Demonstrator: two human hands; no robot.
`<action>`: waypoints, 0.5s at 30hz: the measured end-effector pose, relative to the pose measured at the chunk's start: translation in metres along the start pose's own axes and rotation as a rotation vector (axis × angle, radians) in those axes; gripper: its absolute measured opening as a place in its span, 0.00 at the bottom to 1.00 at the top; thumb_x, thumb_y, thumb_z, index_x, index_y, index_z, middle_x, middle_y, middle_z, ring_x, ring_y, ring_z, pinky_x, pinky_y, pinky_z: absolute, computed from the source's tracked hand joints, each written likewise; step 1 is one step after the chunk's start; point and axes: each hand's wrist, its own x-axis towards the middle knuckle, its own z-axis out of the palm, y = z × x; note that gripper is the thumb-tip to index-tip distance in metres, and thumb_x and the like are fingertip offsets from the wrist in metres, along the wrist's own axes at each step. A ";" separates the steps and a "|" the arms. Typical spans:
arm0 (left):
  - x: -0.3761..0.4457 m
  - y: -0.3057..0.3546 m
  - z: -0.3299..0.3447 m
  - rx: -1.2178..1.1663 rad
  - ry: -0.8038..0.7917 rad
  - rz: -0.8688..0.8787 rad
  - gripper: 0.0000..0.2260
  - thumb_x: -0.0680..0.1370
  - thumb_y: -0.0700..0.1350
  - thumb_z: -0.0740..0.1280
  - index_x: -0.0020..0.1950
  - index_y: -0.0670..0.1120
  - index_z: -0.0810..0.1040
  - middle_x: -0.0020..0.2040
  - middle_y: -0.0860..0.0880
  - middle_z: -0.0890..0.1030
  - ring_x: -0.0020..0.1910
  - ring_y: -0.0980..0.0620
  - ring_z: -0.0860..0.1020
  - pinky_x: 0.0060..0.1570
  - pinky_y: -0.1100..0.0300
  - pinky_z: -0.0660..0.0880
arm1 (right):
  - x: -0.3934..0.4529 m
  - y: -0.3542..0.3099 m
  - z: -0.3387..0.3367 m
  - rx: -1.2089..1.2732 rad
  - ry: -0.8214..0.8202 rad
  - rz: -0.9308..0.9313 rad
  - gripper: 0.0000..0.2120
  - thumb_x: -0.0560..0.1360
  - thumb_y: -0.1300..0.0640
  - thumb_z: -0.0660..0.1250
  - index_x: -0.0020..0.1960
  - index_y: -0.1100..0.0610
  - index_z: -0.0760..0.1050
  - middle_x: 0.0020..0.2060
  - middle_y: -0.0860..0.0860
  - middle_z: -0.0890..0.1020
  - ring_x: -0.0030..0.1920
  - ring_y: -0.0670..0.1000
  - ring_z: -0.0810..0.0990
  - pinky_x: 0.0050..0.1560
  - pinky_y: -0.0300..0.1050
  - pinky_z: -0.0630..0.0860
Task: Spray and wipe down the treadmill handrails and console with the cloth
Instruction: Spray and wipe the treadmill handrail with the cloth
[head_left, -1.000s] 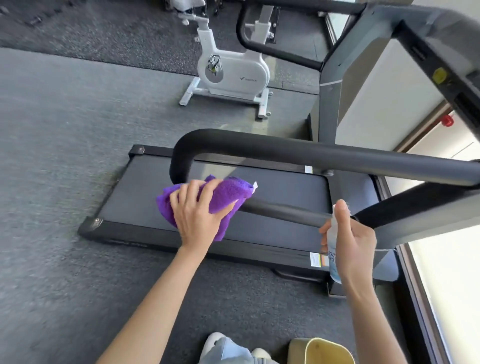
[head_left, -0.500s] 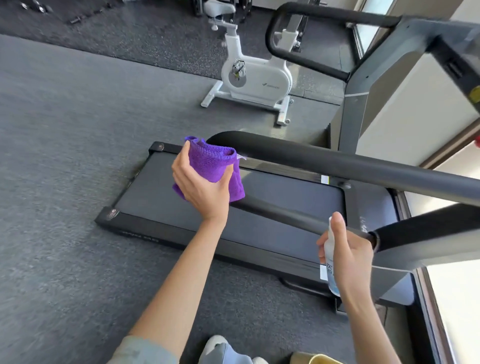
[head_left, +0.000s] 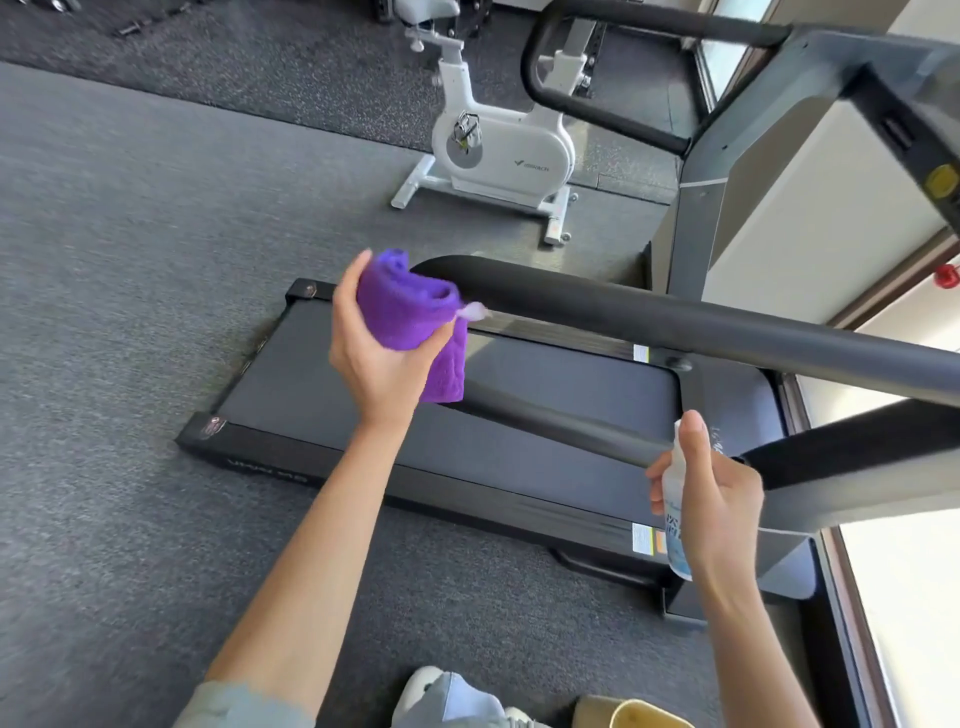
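The purple cloth (head_left: 410, 325) sits bunched at ten o'clock, touching the end of the black handrail (head_left: 675, 325) — your left hand (head_left: 376, 358) grips it. At four o'clock, your right hand (head_left: 719, 499) curls round the spray bottle (head_left: 675, 512) — forefinger on top.

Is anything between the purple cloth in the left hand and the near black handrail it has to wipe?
Nothing visible. The folded purple terry cloth, gripped by the left hand, sits at the rounded end of the black padded handrail, with no object between them.
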 end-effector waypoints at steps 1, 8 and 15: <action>0.010 0.003 0.001 0.016 -0.047 0.117 0.34 0.62 0.46 0.81 0.65 0.48 0.72 0.60 0.55 0.75 0.57 0.57 0.76 0.60 0.64 0.71 | 0.001 0.000 0.001 -0.004 0.000 -0.004 0.40 0.69 0.26 0.58 0.30 0.65 0.75 0.21 0.54 0.75 0.24 0.48 0.73 0.37 0.47 0.72; -0.001 -0.012 0.011 -0.017 0.050 -0.055 0.35 0.59 0.46 0.79 0.64 0.42 0.73 0.59 0.49 0.78 0.55 0.54 0.79 0.59 0.66 0.71 | -0.003 0.001 0.017 -0.025 -0.039 -0.028 0.38 0.72 0.26 0.57 0.28 0.61 0.75 0.22 0.56 0.76 0.25 0.50 0.74 0.39 0.49 0.73; -0.034 -0.010 0.027 -0.093 0.316 -0.614 0.37 0.61 0.42 0.80 0.67 0.50 0.69 0.57 0.57 0.78 0.48 0.71 0.77 0.53 0.63 0.75 | -0.016 0.010 0.003 -0.011 0.004 -0.002 0.35 0.72 0.27 0.58 0.29 0.58 0.76 0.22 0.55 0.76 0.26 0.51 0.73 0.39 0.49 0.72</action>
